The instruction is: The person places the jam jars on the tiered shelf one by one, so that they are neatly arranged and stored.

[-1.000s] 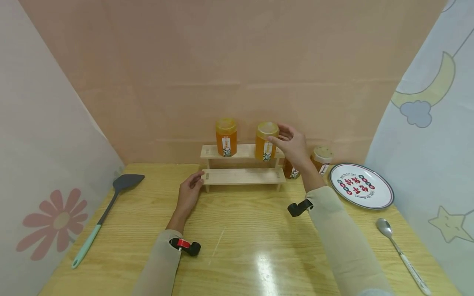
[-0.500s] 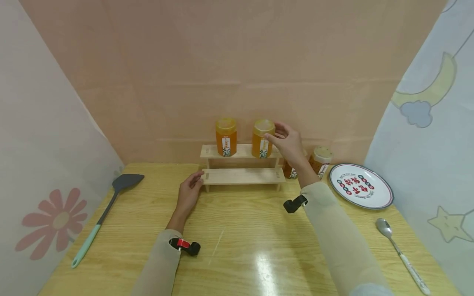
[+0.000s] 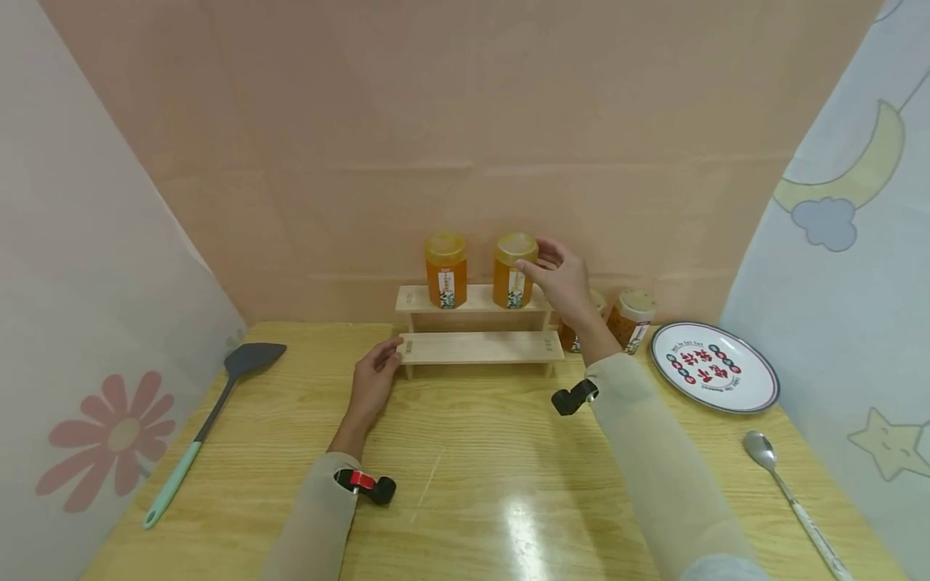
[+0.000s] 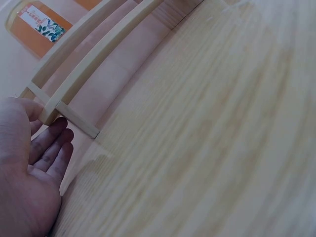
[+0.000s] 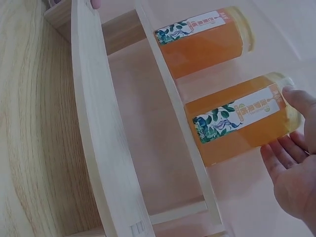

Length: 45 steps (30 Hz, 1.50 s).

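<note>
A two-step wooden stand [image 3: 479,347] is at the back of the table. On its upper step, at the left, sits a honey jar [image 3: 446,270] with a yellow lid. My right hand [image 3: 567,282] holds a second honey jar [image 3: 510,284] by its lid, thumb in front and fingers behind. The right wrist view shows this jar [image 5: 242,121] with its base at the upper board. My left hand [image 3: 373,379] grips the left end of the lower step; in the left wrist view its thumb lies over the board [image 4: 94,61], fingertips below.
Two darker jars, one [image 3: 630,321] in plain sight and one [image 3: 569,337] partly behind my right forearm, stand right of the stand. A plate [image 3: 756,387] and a spoon [image 3: 795,500] lie at the right. A spatula [image 3: 211,420] lies along the left side.
My right hand has moved the held honey jar slightly left and back, onto the upper step. My left hand has stayed at the stand's left end.
</note>
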Available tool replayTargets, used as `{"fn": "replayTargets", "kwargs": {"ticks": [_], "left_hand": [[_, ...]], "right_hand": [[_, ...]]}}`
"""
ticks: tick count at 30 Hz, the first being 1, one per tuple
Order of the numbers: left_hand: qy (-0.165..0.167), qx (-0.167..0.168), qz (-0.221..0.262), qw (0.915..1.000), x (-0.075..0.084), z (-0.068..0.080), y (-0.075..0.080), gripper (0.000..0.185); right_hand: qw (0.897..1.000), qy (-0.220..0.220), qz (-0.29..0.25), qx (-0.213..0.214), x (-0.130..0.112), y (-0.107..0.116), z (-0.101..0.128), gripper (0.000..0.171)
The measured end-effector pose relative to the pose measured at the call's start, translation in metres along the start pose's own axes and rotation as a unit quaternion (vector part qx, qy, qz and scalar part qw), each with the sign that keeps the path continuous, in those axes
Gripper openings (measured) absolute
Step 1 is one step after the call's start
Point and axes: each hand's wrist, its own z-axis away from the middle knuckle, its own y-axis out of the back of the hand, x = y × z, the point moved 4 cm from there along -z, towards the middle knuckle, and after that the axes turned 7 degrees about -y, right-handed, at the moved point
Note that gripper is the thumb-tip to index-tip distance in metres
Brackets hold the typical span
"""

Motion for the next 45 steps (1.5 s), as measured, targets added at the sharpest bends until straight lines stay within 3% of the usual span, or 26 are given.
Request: {"fn": "replayTargets", "kwargs": {"ticks": [26,33,45], "left_hand": [[0.001,-0.003,-0.003,1.0,0.001,0.002,0.001,0.035],[-0.001,0.001,-0.001,1.0,0.002,0.0,0.0,0.034],[0.0,0.003,-0.012,0.9999,-0.001,-0.004,0.002,0.034]], "right_hand": [[1.0,-0.006,0.0,-0.015,0.001,0.002,0.002,0.065],[0.999,-0.008,0.04,-0.009,0.013,0.037,0.007,0.062],[0.987,-0.031,0.151,0.037,0.042,0.125,0.026,0.07]]}}
